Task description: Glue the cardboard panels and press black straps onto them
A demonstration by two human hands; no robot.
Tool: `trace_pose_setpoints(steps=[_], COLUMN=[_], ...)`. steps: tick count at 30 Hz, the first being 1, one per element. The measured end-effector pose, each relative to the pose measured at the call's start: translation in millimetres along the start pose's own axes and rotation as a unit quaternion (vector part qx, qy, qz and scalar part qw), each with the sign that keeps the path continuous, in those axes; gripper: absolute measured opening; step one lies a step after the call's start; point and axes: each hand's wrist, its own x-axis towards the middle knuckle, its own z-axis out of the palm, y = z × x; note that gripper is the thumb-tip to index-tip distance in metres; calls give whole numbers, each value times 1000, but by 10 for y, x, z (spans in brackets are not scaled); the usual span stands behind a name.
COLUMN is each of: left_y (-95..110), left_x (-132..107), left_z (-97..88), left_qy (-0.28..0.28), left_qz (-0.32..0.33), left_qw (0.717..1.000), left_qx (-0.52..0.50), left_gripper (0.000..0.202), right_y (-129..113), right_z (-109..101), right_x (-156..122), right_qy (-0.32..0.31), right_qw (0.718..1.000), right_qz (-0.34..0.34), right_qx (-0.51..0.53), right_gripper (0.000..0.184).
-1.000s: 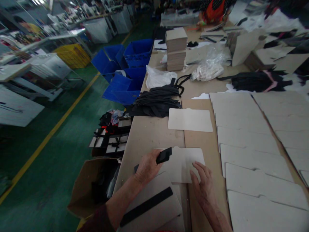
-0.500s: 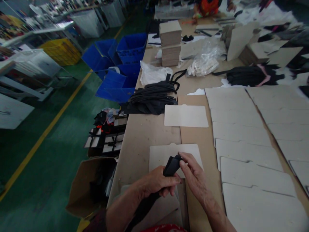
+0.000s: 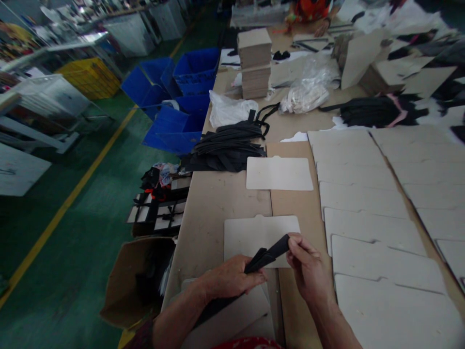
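Both my hands hold a long black strip (image 3: 269,255) just above the table's near edge. My left hand (image 3: 232,278) grips its lower part with closed fingers. My right hand (image 3: 305,264) pinches its upper end. Under the strip lies a pale notched card (image 3: 250,235) on the brown table (image 3: 218,203). A second notched card (image 3: 279,173) lies farther back. More pale card (image 3: 240,315) sits under my left forearm.
Rows of overlapping grey boards (image 3: 370,213) cover the table's right side. A heap of black strips (image 3: 227,145) lies behind the cards, with stacked cardboard (image 3: 255,63) and plastic bags (image 3: 308,89) beyond. An open carton (image 3: 138,278) and blue crates (image 3: 181,97) stand on the green floor at left.
My right hand left the card and took the strip's end. Both hands now draw the black strip out longer, the right hand moving right. The view shifted slightly.
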Motion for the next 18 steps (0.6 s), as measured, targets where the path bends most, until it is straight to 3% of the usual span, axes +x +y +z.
trace_pose_setpoints(steps=[3,7,11,14,18], left_y=[-26,-197,-348,-367,-348], left_x=[-51,-88,-112,-149,-199], left_z=[-23,-76,-116,-135,-167], left_qy=[-18,-36,-55,-52,-7], left_qz=[-16,-16,-5,-9,-5], left_qw=[998,979,954,951,965], left_qx=[-65,-199,-294,-303,-261], left_gripper=[46,54,53,48,51], right_y=[-40,-85,-48,-28,-81], right_z=[-14,-25,-20,-41,-102], right_x=[53,103,163,227,267], right_qy=[56,117,114,131,132], right_qw=[995,988,987,982,975], right_qz=[34,26,19,-20,-44], right_qx=[76,97,107,132,172], right_gripper=[39,40,39,38,40])
